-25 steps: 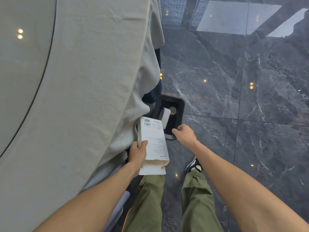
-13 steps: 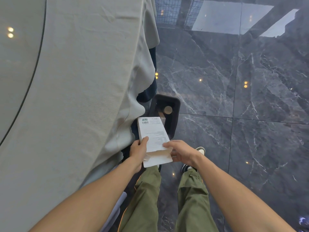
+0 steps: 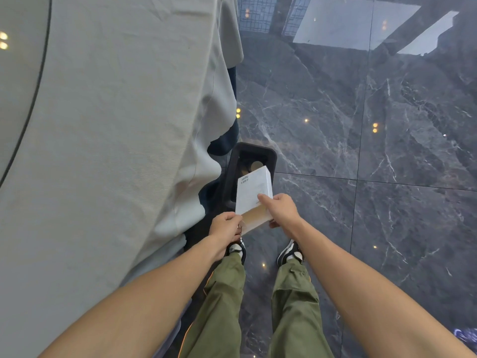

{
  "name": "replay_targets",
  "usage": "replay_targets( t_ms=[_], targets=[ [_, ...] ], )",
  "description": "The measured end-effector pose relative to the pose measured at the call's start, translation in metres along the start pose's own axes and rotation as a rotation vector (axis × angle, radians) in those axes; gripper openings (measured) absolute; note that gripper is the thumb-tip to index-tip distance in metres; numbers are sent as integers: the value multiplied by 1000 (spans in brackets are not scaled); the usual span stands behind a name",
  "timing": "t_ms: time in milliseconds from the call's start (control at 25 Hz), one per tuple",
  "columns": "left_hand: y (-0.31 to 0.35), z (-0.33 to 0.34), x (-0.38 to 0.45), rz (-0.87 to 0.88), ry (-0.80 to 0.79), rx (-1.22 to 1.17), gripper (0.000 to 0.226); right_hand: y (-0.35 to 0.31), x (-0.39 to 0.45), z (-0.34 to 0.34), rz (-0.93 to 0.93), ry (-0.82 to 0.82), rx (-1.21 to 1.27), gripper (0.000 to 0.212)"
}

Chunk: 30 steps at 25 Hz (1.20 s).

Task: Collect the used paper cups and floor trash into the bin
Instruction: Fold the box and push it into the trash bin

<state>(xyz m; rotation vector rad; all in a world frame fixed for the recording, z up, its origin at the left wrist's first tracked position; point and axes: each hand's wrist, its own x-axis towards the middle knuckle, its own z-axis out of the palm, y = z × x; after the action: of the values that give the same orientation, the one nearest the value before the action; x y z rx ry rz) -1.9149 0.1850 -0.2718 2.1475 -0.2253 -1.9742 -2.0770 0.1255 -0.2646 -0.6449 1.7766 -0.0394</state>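
Note:
A white cardboard box (image 3: 254,192) with printed text and an open brown end hangs tilted over the black bin (image 3: 270,156), which stands on the floor by the table's edge. My right hand (image 3: 280,210) grips the box's near end from the right, thumb on top. My left hand (image 3: 225,226) pinches the box's near left corner. The box's far end points into the bin's mouth. Inside the bin a paper cup (image 3: 256,165) shows as a pale round shape; the rest of the contents are hidden by the box.
A round table under a grey cloth (image 3: 116,125) fills the left side, its hem hanging beside the bin. Dark glossy marble floor (image 3: 361,151) spreads to the right. My feet in dark shoes (image 3: 290,251) stand just behind the bin.
The box has moved forward and right, from beside the bin to over its mouth. My right hand, first on the bin's rim, now grips the box. My left hand slid to its near corner.

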Motion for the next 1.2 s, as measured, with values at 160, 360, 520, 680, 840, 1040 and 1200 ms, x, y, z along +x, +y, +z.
replay_targets(
  t_ms=[160,360,520,680,840,1040,1200],
  targets=[
    [12,1,6,-12,-25,29,14,-18,13,6,-38,-22,-39,45],
    [16,-6,6,-17,14,122,12,-18,15,10,-16,-58,-66,42],
    [12,-8,9,10,38,229,49,-1,14,10,12,-95,-147,33],
    [12,-6,13,55,84,298,59,11,14,11,-9,-115,-218,26],
    [16,-4,35,83,174,317,71,27,19,14,-17,-134,-244,30],
    [29,15,79,123,253,352,38,65,31,12,1,-133,-233,27],
    [38,27,86,268,284,459,30,93,37,5,46,-122,-228,14]
  ],
)
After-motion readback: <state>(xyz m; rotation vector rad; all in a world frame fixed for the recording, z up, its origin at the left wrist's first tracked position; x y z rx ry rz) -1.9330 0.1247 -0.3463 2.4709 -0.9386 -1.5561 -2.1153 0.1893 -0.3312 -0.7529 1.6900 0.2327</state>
